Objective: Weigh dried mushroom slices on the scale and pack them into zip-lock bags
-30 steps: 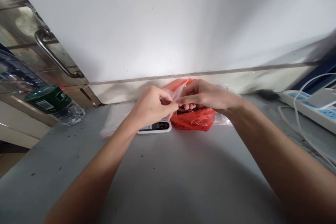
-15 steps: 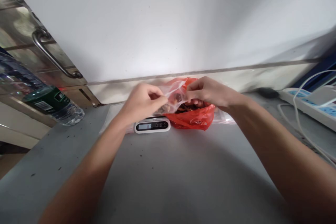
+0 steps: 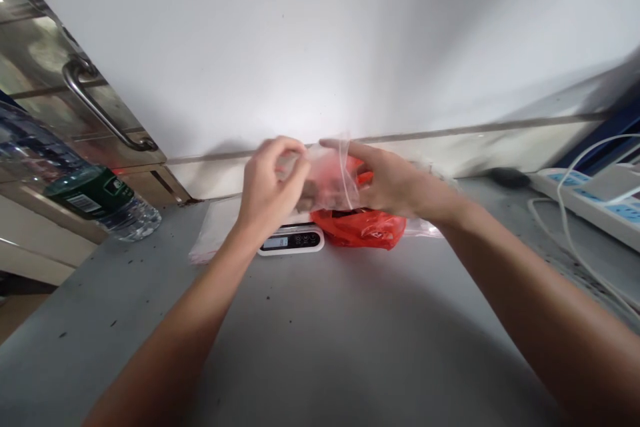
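Observation:
My left hand (image 3: 275,180) is closed, thumb and fingers pinching a small clear zip bag (image 3: 327,177) with brownish pieces at its lower left. The bag's zip-edged mouth faces right. My right hand (image 3: 393,177) is at that mouth, fingers stretched apart around it; the index finger reaches along the bag's top edge. Below both hands, a red plastic bag (image 3: 367,230) with dark contents sits partly hidden. Beside it on the left is a white digital scale (image 3: 293,240) with a lit display, its rear covered by my left hand and the zip bag.
Flat clear plastic bags (image 3: 215,230) lie left of the scale. A large water bottle (image 3: 103,193) with a green label is at the left edge of the grey table (image 3: 320,333). To the right are a power strip (image 3: 595,203), a white cable and a dark object (image 3: 509,177). A white wall stands behind.
The zip bag has risen slightly and its mouth has turned rightward. My right hand's fingers have gone from bunched to spread at the mouth. My left hand has shifted up a little.

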Tool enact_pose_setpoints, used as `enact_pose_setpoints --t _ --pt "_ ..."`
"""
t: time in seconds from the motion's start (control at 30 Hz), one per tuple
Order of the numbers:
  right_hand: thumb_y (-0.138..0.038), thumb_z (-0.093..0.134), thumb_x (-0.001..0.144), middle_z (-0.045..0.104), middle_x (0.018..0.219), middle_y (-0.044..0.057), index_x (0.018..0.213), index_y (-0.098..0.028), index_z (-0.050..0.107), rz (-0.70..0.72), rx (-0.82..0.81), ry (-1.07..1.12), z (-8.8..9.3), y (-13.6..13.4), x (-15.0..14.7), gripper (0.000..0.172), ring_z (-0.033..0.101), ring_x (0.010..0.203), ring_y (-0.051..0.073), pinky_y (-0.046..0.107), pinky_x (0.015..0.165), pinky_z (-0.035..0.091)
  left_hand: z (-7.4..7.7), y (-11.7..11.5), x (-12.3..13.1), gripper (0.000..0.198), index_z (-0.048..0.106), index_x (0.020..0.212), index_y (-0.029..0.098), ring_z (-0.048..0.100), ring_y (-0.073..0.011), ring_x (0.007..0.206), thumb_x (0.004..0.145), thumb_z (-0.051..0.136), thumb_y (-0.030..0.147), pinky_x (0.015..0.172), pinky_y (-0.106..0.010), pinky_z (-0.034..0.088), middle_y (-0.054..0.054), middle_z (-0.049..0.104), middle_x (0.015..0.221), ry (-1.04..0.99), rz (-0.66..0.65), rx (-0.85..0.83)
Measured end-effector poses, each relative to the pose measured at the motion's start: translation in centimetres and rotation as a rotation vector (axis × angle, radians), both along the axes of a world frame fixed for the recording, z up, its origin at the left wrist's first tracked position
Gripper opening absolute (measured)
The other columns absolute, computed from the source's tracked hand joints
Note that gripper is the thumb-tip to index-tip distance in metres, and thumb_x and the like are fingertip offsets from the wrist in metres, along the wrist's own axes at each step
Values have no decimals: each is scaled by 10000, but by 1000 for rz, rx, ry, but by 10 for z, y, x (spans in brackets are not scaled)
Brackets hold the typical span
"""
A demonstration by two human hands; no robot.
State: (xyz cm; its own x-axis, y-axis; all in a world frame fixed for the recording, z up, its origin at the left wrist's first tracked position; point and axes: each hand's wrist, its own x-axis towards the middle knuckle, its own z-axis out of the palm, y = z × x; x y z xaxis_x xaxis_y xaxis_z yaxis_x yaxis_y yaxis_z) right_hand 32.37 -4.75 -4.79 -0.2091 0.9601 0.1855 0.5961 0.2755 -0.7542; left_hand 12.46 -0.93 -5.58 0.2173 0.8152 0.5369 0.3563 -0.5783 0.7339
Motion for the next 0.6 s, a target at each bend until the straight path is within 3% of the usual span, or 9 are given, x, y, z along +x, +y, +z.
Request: enact_pose_setpoints --t 0.07,0.13,0.2,0.3,0.4,0.5,0.6 --pt "-318 858 753 753 1100 62 1635 -328 446 39 12 98 2 0 5 974 687 979 296 410 834 580 -4 11 -4 209 693 1069 258 659 -242 1186 860 691 266 846 -280 550 -66 710 1276 -131 95 -126" --pt "-406 889 737 752 1121 67 1678 -320 365 82 43 164 6 -1 9 1081 693 1021 309 410 829 590 -7 18 -6 315 650 1207 271 708 -224 1046 895 683 307 807 -300 575 -62 725 1195 -296 14 -427" --pt "-471 903 710 741 1206 78 1677 -317 368 99 72 189 9 -2 12 1116 694 1057 318 405 827 593 -8 20 -5 295 643 1203 266 711 -178 839 911 680 288 751 -292 581 -32 737 1034 -440 -104 -649" --pt "-522 875 710 728 1298 97 1668 -283 405 106 81 160 15 -4 21 1093 692 1078 325 411 848 591 -8 19 -2 161 696 1050 241 673 -125 722 897 699 190 707 -242 563 8 727 895 -566 -195 -754" --pt "-504 820 753 764 1234 101 1587 -252 549 91 57 49 23 -4 37 912 692 1059 320 403 843 572 -7 21 0 96 721 921 224 692 -119 767 907 685 136 706 -232 566 7 750 877 -635 -202 -771" --pt "-561 729 810 804 1091 87 1268 -246 803 86 -34 -166 28 -5 60 560 694 920 287 393 739 531 -4 31 0 129 719 820 207 696 -127 736 945 690 219 700 -250 569 -20 770 853 -539 -257 -701" --pt "-600 703 789 811 883 73 941 -240 887 74 -139 -248 28 -4 82 431 638 695 231 368 589 447 5 44 6 209 738 793 194 671 -139 635 959 704 317 671 -282 563 -52 769 798 -358 -288 -588"
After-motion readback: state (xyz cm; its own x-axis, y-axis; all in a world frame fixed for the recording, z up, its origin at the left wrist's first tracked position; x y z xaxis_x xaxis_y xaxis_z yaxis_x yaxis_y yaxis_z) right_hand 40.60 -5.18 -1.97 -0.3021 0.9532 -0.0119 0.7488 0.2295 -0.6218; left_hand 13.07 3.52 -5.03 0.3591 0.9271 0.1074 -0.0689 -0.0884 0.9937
